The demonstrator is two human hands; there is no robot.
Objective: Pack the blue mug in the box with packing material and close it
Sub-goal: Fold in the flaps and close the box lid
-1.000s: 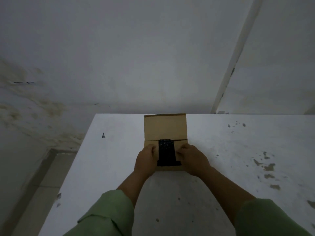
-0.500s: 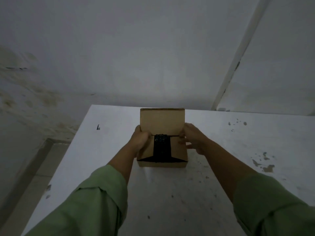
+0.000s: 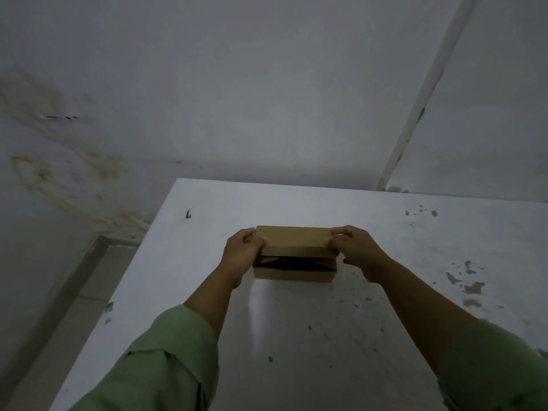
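**Cardboard lid low over box, both hands on it**

Cardboard box point(image 3: 295, 274) sits on the white desk point(image 3: 296, 336), a little right of frame centre, near the desk's far edge. Brown, plain, no print visible. Lid point(image 3: 296, 240) hinged down, nearly flat, but not seated: a dark gap shows between its front lip and the box's front wall. Black packing material point(image 3: 292, 264) visible in that gap, running the width of the opening. Mug not visible; cannot tell from this view whether it lies under the black material.

Left hand point(image 3: 241, 252) at the lid's left end, fingers curled over the top edge, thumb on the lid's upper face. Closed around the lid's corner, gripping it. Right hand point(image 3: 357, 250) at the lid's right end, fingers bent over the far right corner, thumb pressing at the side. Also closed on the lid. Both forearms reach in from the lower frame, green sleeves point(image 3: 166, 360) pushed up short of the wrists.

Desk surface scuffed: chipped, flaking patches at right of frame, small dark specks scattered lower centre, one dark mark near the upper left corner of the desk. Grey wall point(image 3: 237, 84) fills the upper half, with brown staining at left. Pale vertical strip point(image 3: 421, 99) runs diagonally at upper right. Floor tile shows at lower left. Light dim overall.
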